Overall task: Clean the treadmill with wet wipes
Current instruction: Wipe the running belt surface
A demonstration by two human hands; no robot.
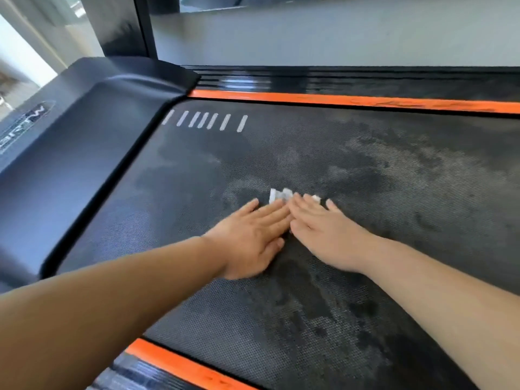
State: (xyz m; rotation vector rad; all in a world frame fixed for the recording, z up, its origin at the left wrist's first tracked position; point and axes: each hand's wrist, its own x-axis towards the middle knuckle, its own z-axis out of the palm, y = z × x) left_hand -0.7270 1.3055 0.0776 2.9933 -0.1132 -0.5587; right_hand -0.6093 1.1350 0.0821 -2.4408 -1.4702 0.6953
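The treadmill's black textured belt fills the view, with darker damp streaks across it. A white wet wipe lies on the belt near the middle, mostly covered by my fingers. My left hand lies flat with straight fingers, its fingertips pressing the wipe's left part. My right hand lies flat beside it, its fingertips over the wipe's right part. The two hands touch side by side.
Orange side strips run along the far edge and the near edge of the belt. A black motor cover with a logo sits at the left end. Several white dashes mark the belt near it. Grey floor lies beyond.
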